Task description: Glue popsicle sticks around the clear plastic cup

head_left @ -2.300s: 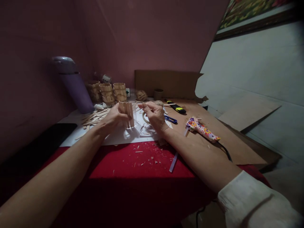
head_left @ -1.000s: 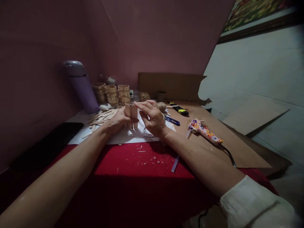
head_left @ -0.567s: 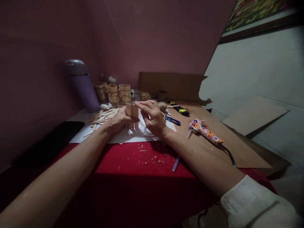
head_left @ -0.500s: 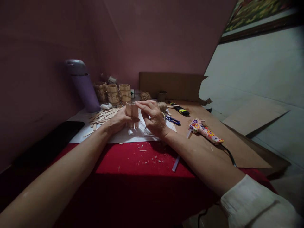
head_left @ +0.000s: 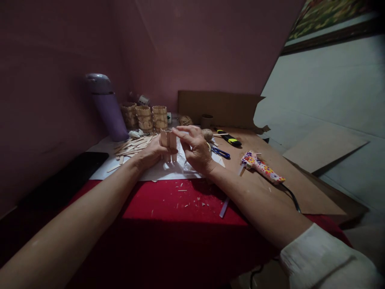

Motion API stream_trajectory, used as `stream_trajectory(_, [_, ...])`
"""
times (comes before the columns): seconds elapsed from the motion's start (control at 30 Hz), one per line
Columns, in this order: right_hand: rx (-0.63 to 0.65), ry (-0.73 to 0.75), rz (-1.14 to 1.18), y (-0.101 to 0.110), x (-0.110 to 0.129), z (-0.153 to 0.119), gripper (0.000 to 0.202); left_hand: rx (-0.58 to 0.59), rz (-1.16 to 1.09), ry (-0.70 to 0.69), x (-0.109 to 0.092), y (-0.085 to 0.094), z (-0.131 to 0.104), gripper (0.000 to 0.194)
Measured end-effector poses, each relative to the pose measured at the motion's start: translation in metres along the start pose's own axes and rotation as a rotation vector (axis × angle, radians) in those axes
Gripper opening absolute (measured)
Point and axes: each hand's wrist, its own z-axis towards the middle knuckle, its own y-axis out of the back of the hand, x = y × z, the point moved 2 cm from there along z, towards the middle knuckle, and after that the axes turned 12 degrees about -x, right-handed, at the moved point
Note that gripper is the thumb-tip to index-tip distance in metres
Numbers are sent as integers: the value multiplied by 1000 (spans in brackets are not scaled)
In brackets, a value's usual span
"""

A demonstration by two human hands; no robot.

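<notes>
My left hand point(head_left: 152, 153) is closed around a small upright cup of wooden craft sticks point(head_left: 169, 139), its thumb across the front. The sticks stand side by side, with gaps between some at the bottom. My right hand point(head_left: 195, 148) is to the right of the cup, fingers stretched out and apart. Its index fingertip is at the cup's top right edge. Loose craft sticks point(head_left: 132, 147) lie in a pile beyond my left hand, on white paper point(head_left: 144, 175). The cup's far side is hidden.
Several finished stick cups point(head_left: 159, 117) stand behind, beside a purple flask point(head_left: 110, 114). On the right, cardboard point(head_left: 296, 192) bears a flowered glue gun point(head_left: 261, 166), a yellow-black cutter point(head_left: 228, 137) and a blue cutter point(head_left: 220, 152). A dark phone-like slab point(head_left: 64, 176) lies left; shavings dot the red cloth point(head_left: 168, 208).
The view has shifted a little, so the scene sits slightly further right. Both hands keep nearly the same pose at the cup.
</notes>
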Motion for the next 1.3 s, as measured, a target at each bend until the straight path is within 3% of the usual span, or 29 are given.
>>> stream_trajectory(0.63, [-23, -13, -6, -2, -2, -1, 48, 3, -8, 8, 2, 1, 2, 37])
stream_trajectory(0.83, [6, 42, -5, 1, 0, 0, 52, -39, -88, 30, -3, -1, 0, 43])
stream_trajectory(0.97, [-54, 76, 56, 7, 4, 1, 47, -29, -192, 108, -8, -4, -4, 36])
stream_trajectory(1.17, [22, 218, 106, 9, 4, 0, 60, -43, -367, 255, -11, -4, -5, 30])
stream_trajectory(1.3, [-36, 200, 77, 7, 1, -2, 47, -73, -421, 281, -11, -6, -4, 23])
